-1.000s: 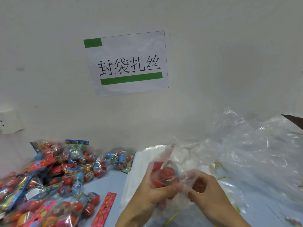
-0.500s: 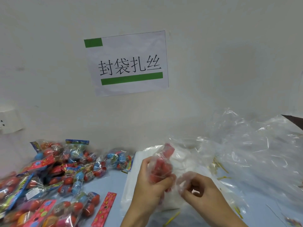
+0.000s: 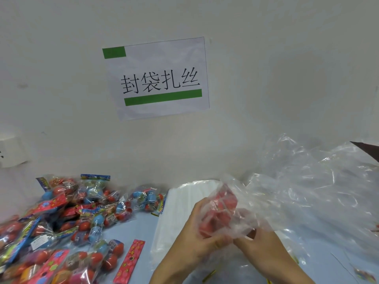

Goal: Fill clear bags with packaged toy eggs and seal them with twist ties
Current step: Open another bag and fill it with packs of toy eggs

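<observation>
One clear bag [image 3: 231, 214] with red toy eggs inside, held above stack of flat bags [image 3: 180, 203], egg count unreadable through crinkled film. Two hands: left hand [image 3: 196, 236] curled round bag's side, thumb pressing front; right hand [image 3: 264, 247] pinching film at bag's lower edge, fingertips partly hidden by plastic. Heap of egg packs [image 3: 67, 224] at left, too many and overlapping to count, cut off at frame edge. One loose red header card [image 3: 130, 261]. One heap of crumpled plastic [image 3: 311, 191] at right. One wall sign [image 3: 158, 78]
</observation>
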